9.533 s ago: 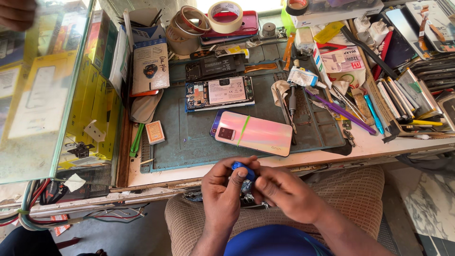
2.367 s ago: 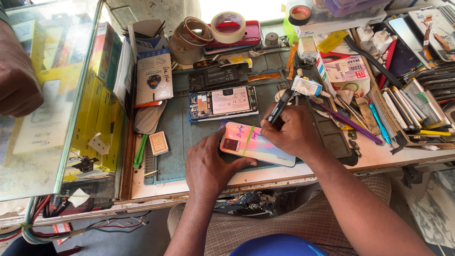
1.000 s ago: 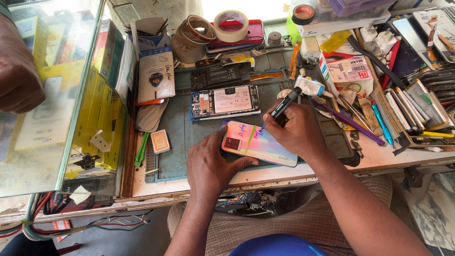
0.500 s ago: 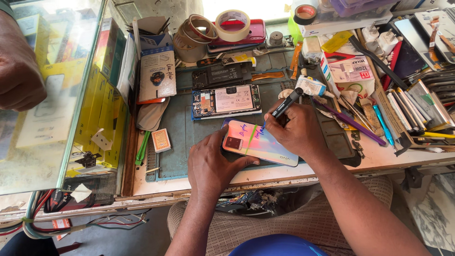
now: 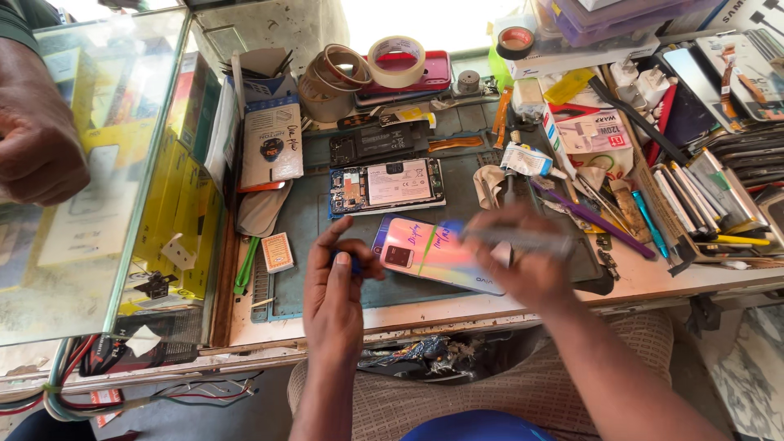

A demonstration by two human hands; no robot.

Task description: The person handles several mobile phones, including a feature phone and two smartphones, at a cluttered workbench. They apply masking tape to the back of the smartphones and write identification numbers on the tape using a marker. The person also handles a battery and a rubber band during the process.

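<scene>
Resting on the glass top of a display case (image 5: pixel 98 171) at the far left edge of the view is another person's closed fist (image 5: pixel 37 155), which belongs to a co-worker and not to the wearer of the camera. Right of the case, on the left part of the grey work mat (image 5: pixel 310 220), lie a small orange card (image 5: pixel 278 251) and a green tool (image 5: pixel 245 265). The person's left hand (image 5: pixel 335 294) hovers over the mat's front edge with the fingers curled around a small blue object (image 5: pixel 355 263) (too small to identify) pinched between thumb and forefinger. Just beside it to the right lies a phone with a pink iridescent back (image 5: pixel 433 253), flat on the mat near the front edge of the table (image 5: pixel 653 278), back side up. Behind it, toward the mat's middle, sits an opened phone (image 5: pixel 388 186) showing its battery and board. The right hand (image 5: pixel 523 261) is over the right end of the iridescent phone, closed around a slim grey tool (image 5: pixel 523 239); both are blurred, so the grip's detail cannot be told. Rolls of tape (image 5: pixel 396 61) stand at the back edge, and pens and tools (image 5: pixel 621 220) crowd the right side.
</scene>
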